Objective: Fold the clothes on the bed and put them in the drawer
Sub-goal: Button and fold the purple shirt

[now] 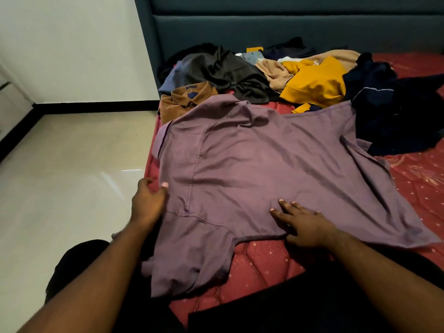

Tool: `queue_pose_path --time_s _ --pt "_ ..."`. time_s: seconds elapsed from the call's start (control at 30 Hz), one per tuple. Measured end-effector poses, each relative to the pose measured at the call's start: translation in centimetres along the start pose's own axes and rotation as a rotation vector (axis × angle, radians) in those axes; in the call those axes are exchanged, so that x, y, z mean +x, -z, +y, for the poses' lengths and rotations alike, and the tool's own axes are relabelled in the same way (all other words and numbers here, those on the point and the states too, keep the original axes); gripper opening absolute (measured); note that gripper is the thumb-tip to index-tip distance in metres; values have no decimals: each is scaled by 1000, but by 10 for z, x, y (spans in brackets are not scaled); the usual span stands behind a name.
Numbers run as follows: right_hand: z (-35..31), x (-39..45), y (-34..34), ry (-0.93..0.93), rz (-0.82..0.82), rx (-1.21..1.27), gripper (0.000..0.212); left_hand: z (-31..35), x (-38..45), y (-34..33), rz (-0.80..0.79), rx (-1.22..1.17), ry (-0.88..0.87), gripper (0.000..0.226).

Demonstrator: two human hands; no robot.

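Observation:
A purple polo shirt [259, 169] lies spread out, back up, across the red bed [264, 258]. One sleeve hangs over the near left corner. My left hand [149, 200] grips the shirt's left edge at the bed's side, thumb on top of the cloth. My right hand [302, 222] rests flat on the lower part of the shirt, fingers straight and spread. Behind the shirt lies a pile of unfolded clothes: a brown collared shirt [185, 99], a dark grey garment [223, 70], a yellow top [314, 82], a beige piece [274, 70] and a navy garment [394, 111].
A dark blue padded headboard [264, 27] stands behind the pile. Glossy pale floor tiles [72, 169] run along the bed's left side up to a white wall [72, 44] with a black skirting. No drawer is in view.

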State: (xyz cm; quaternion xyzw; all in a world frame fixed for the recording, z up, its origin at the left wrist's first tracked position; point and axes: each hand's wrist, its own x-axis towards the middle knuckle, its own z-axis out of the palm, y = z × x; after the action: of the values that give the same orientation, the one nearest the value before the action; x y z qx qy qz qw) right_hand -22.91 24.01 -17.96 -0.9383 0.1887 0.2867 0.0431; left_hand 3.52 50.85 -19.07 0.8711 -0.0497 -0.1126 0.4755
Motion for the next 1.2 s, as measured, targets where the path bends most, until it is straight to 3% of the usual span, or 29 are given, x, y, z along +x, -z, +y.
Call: queue_pose_path --time_s 0.1,0.2,0.47,0.53,0.6,0.63,0.7,0.77,0.9,1.07,1.2 --pt "-6 0 0 16 28 -25 69 -7 -34 9 -168 346 -221 75" --pt "-6 3 -2 30 19 11 56 -10 -49 9 -314 727 -365 73" --pt "-20 -14 1 120 -230 182 50 -16 -67 41 -571 992 -212 49" --pt "-16 -22 4 138 -244 268 50 2 -77 42 -540 1242 -195 45" --pt "-8 -27 12 142 -194 387 56 32 -81 32 -384 1459 -233 42" --pt "-2 -28 15 115 -123 477 62 46 -81 21 -319 1459 -316 44" --pt "14 -26 22 28 79 653 61 65 -74 -12 -262 1243 -533 50" --pt "40 -24 24 -97 206 711 46 78 -68 -51 -357 1082 -649 55" --pt "128 -28 6 -495 357 707 32 79 -64 -123 -547 1109 -709 64" --pt "190 -26 -20 -929 526 697 47 87 -57 -177 -592 949 -772 67" --pt "218 -2 -29 -1004 585 1212 50 72 -63 -207 -482 946 -731 75"
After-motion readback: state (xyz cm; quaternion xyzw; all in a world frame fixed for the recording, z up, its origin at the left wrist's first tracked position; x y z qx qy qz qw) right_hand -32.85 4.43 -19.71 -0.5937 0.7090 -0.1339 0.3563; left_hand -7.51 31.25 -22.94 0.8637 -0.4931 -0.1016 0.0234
